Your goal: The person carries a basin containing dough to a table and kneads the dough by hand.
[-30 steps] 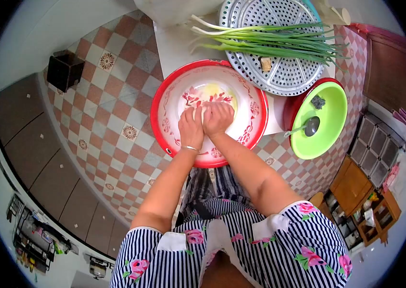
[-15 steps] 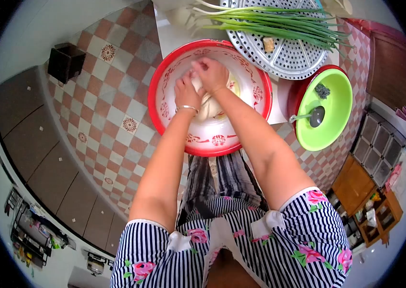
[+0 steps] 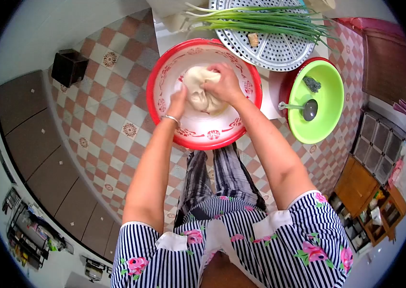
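A pale lump of dough (image 3: 200, 91) with folds on its near side lies in a white basin (image 3: 203, 138) with a red rim and red patterns. My right hand (image 3: 225, 85) grips the dough's right edge, its fingers curled over the top and the thumb pressed into it. On the left side, my left hand (image 3: 179, 101) is held edge-on against or close beside the dough, fingers extended, not wrapped round it. A bracelet circles the left wrist.
Long green onions (image 3: 260, 21) lie across a perforated metal steamer tray (image 3: 280, 55), with a small tan piece (image 3: 253, 39) on it. A green basin (image 3: 320, 127) at right holds a ladle (image 3: 309, 110) and a dark scouring pad (image 3: 311, 84). A dark bin (image 3: 68, 67) stands on the tiled floor.
My hands were close together over the dough and have moved apart. The left shifted left and down, the right moved rightward with its grip on the edge. More of the dough shows.
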`<state>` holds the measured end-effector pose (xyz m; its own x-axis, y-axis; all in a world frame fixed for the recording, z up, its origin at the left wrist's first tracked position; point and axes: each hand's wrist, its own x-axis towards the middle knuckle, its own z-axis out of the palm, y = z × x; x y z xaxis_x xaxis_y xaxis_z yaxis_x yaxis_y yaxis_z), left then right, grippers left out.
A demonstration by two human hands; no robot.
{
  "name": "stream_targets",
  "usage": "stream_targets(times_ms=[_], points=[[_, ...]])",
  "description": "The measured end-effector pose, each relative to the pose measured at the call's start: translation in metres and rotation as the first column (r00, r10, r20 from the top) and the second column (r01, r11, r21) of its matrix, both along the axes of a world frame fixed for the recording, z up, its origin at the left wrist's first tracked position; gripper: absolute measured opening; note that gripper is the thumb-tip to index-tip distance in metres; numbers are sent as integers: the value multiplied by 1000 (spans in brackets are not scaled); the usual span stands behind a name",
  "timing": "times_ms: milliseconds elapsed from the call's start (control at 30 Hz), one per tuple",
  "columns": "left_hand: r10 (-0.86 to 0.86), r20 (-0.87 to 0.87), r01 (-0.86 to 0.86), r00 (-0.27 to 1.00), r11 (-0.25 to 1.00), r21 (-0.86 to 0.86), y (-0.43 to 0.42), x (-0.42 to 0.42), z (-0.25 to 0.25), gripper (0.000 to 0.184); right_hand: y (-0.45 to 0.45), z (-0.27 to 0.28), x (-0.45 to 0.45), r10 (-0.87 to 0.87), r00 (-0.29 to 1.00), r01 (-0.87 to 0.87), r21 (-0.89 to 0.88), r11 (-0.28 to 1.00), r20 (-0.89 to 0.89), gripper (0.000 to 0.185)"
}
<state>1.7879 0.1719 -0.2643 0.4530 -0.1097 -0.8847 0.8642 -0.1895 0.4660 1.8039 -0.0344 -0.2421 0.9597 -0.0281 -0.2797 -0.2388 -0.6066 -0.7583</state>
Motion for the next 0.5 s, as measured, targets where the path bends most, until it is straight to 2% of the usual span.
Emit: stream_targets(times_ms=[33, 67, 100, 133, 167, 200, 233, 300, 333, 400, 500], points=[[11, 37, -11, 999, 1000, 2, 1, 13, 11, 72, 1, 10, 3, 182, 971, -164, -123, 979, 155, 46], [100, 95, -87, 990, 987, -137, -2, 24, 22, 65, 3, 5, -1, 195, 949, -161, -151, 975, 247, 43], [-46, 220, 78, 974, 987, -139, -2, 24, 18, 64, 2, 2, -1, 78, 994, -88, 153, 984, 70, 39], [-188, 339, 240, 922, 964, -119, -2, 22, 12, 62, -1, -1, -1, 16, 990, 45, 424, 904, -138, 36], [-297, 438, 347, 849, 937, -37, -2, 14, 7, 61, -4, -6, -3, 18, 936, 221, 629, 745, -351, 34], [-395, 523, 429, 755, 901, 62, -4, 8, 8, 61, -9, -18, -6, -34, 945, 283, 757, 588, -326, 36], [-401, 649, 372, 647, 908, 191, -14, -9, 18, 64, -2, -25, -10, -156, 918, 362, 606, 708, -365, 39], [-533, 691, 398, 489, 841, 368, -21, -39, 34, 72, 26, -27, -26, -409, 835, 507, 229, 831, -367, 46], [-560, 680, 364, 474, 827, 428, -23, -55, 39, 75, 37, -11, -35, -449, 884, 456, 36, 889, -132, 40], [-612, 657, 282, 440, 789, 546, -27, -75, 33, 80, 52, -1, -61, -435, 899, 435, 8, 900, 55, 35], [-610, 748, 191, 262, 792, 579, -31, -82, 8, 81, 56, -16, -76, -390, 841, 407, 37, 913, 375, 28]])
